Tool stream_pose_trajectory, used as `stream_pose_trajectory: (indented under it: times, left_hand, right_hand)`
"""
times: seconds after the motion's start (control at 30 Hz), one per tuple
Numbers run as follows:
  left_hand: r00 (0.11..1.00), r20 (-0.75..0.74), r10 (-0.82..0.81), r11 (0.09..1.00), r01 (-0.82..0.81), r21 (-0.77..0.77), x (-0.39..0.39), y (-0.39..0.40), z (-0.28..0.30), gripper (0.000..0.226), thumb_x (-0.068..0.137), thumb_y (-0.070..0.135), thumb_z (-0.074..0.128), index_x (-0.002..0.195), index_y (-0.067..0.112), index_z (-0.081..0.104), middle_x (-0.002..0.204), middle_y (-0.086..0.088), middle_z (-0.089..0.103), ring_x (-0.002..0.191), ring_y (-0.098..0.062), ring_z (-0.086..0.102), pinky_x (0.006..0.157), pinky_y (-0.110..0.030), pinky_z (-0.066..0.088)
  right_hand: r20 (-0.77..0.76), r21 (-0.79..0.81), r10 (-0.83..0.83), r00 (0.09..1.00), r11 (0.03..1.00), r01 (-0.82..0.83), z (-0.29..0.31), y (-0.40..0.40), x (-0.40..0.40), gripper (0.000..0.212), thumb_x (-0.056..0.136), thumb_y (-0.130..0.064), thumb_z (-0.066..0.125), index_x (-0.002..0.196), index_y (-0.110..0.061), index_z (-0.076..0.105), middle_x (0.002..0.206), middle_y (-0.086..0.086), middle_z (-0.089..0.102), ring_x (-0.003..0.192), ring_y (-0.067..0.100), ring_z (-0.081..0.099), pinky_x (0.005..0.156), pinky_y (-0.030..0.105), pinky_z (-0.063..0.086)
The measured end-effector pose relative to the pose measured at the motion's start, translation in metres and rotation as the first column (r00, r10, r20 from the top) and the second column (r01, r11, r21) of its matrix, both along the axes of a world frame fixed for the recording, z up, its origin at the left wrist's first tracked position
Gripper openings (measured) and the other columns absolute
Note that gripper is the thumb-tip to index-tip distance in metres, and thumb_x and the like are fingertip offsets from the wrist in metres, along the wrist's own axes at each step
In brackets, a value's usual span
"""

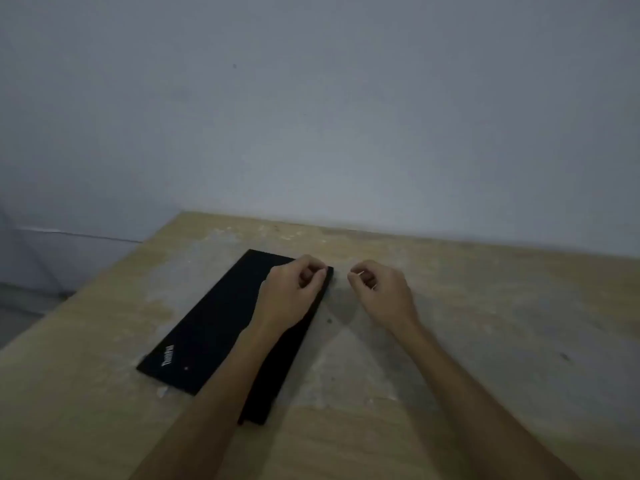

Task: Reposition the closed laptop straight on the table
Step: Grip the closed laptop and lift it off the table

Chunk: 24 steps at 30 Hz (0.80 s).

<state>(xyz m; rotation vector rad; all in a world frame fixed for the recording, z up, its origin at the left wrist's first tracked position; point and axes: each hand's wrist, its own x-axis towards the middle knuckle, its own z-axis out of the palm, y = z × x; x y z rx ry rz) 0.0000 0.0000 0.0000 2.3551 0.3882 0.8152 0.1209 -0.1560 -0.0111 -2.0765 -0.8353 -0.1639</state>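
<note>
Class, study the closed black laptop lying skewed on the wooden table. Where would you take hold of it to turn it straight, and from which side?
Probably grip the laptop by its two short ends, one hand coming in from each side. It is thin, flat and closed, lying askew to the table edge, so holding opposite ends should give the most turning control. The left hand is over its far right corner; the right hand is off it, above bare table.

The left forearm is covering the middle of the laptop (pixel 207 327) lid and part of its near edge. The left hand (pixel 291 292) is masking the lid's far right corner, and its curled fingers are hiding whether they are touching the lid. The right hand (pixel 381 292) is curling too, its fingertips tucking out of sight. Both arms are running off the bottom edge. The table (pixel 485 323) is running off right, left and bottom
</note>
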Motion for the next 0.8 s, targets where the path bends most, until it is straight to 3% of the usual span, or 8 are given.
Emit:
stream_pose_trajectory:
  times: [0.1, 0.17, 0.23, 0.33, 0.43, 0.53, 0.73, 0.8]
  left_hand:
    - [0.996, -0.039, 0.079, 0.997, -0.079, -0.006, -0.021, 0.029, -0.007, 0.008, 0.098, 0.035, 0.066, 0.097, 0.032, 0.074, 0.076, 0.016, 0.070, 0.072, -0.003, 0.067, 0.059, -0.024, 0.055]
    - [0.986, -0.073, 0.153, 0.988, -0.151, 0.035, -0.035, 0.047, -0.013, 0.008, 0.098, 0.032, 0.067, 0.102, 0.030, 0.073, 0.090, 0.016, 0.070, 0.077, -0.002, 0.065, 0.069, -0.025, 0.057]
    - [0.970, -0.070, 0.234, 0.970, -0.228, 0.084, -0.043, 0.065, -0.019, 0.014, 0.098, 0.028, 0.067, 0.110, 0.025, 0.073, 0.108, 0.008, 0.070, 0.087, -0.005, 0.064, 0.079, -0.028, 0.057]
    - [0.928, -0.152, 0.339, 0.940, -0.328, 0.092, -0.051, 0.085, -0.024, 0.031, 0.098, 0.032, 0.066, 0.127, 0.020, 0.069, 0.131, -0.001, 0.063, 0.106, -0.019, 0.067, 0.090, -0.032, 0.055]
    - [0.882, -0.294, 0.369, 0.928, -0.369, 0.057, -0.049, 0.098, -0.030, 0.051, 0.100, 0.043, 0.061, 0.145, 0.018, 0.056, 0.146, -0.006, 0.054, 0.125, -0.027, 0.062, 0.101, -0.040, 0.052]
    - [0.855, -0.351, 0.382, 0.923, -0.373, 0.096, -0.041, 0.102, -0.034, 0.059, 0.101, 0.049, 0.055, 0.151, 0.017, 0.051, 0.145, -0.011, 0.058, 0.128, -0.031, 0.059, 0.103, -0.044, 0.050]
    - [0.813, -0.365, 0.454, 0.887, -0.451, 0.099, -0.028, 0.114, -0.036, 0.068, 0.095, 0.057, 0.060, 0.143, 0.009, 0.058, 0.132, -0.017, 0.062, 0.125, -0.035, 0.056, 0.097, -0.046, 0.050]
    - [0.797, -0.397, 0.454, 0.879, -0.475, 0.052, -0.021, 0.120, -0.034, 0.063, 0.092, 0.060, 0.063, 0.126, 0.007, 0.067, 0.122, -0.018, 0.066, 0.113, -0.035, 0.062, 0.088, -0.045, 0.056]
  right_hand:
    - [-0.051, -0.033, 0.064, 0.997, 0.997, -0.065, -0.008, 0.025, -0.011, 0.017, 0.095, -0.029, 0.068, 0.104, -0.017, 0.076, 0.097, -0.002, 0.074, 0.089, 0.015, 0.068, 0.081, 0.040, 0.060]
    - [-0.088, -0.061, 0.058, 0.994, 0.996, -0.063, -0.015, 0.044, -0.018, 0.028, 0.095, -0.031, 0.069, 0.118, -0.015, 0.071, 0.118, 0.001, 0.067, 0.108, 0.019, 0.064, 0.087, 0.029, 0.051]
    - [-0.127, -0.070, 0.024, 0.992, 0.997, -0.033, -0.019, 0.060, -0.023, 0.044, 0.095, -0.034, 0.069, 0.133, -0.014, 0.063, 0.142, 0.005, 0.055, 0.130, 0.022, 0.054, 0.096, 0.029, 0.045]
    - [-0.255, -0.070, -0.024, 0.967, 0.997, 0.006, -0.025, 0.080, -0.032, 0.063, 0.096, -0.039, 0.067, 0.152, -0.018, 0.047, 0.170, 0.008, 0.026, 0.155, 0.027, 0.030, 0.116, 0.039, 0.036]
    - [-0.325, -0.107, -0.044, 0.945, 0.994, 0.009, -0.031, 0.094, -0.036, 0.075, 0.097, -0.044, 0.065, 0.160, -0.021, 0.033, 0.176, 0.006, 0.013, 0.158, 0.029, 0.026, 0.119, 0.042, 0.035]
    - [-0.346, -0.115, -0.065, 0.936, 0.993, 0.026, -0.035, 0.101, -0.037, 0.078, 0.096, -0.045, 0.066, 0.161, -0.023, 0.030, 0.176, 0.005, 0.010, 0.157, 0.029, 0.027, 0.117, 0.042, 0.037]
    - [-0.352, -0.031, -0.038, 0.935, 0.999, 0.029, -0.037, 0.110, -0.046, 0.068, 0.095, -0.032, 0.068, 0.156, -0.026, 0.038, 0.176, 0.006, 0.010, 0.161, 0.026, 0.018, 0.117, 0.040, 0.036]
    - [-0.344, 0.005, -0.024, 0.939, 1.000, 0.028, -0.036, 0.111, -0.049, 0.061, 0.096, -0.027, 0.068, 0.151, -0.028, 0.043, 0.175, 0.004, 0.015, 0.163, 0.024, 0.012, 0.120, 0.041, 0.032]
